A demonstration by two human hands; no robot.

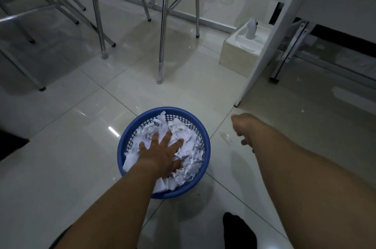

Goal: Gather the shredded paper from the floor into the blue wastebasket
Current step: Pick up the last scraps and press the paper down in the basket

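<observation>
The blue wastebasket [122,153] stands on the tiled floor in the lower middle, piled full with white shredded paper [189,140]. My left hand [160,153] lies flat on top of that paper, fingers spread, pressing into the pile. My right hand [243,128] hovers to the right of the basket, just above the floor, fingers curled downward; what is under them is hidden. A small white scrap [226,137] lies on the floor beside that hand, and tiny bits [114,178] sit by the basket's left side.
Chrome chair legs [161,45] stand behind the basket. A beige tissue box [242,51] sits at the right beside a white desk panel [270,41]. A dark sock-clad foot [238,230] is at the bottom edge.
</observation>
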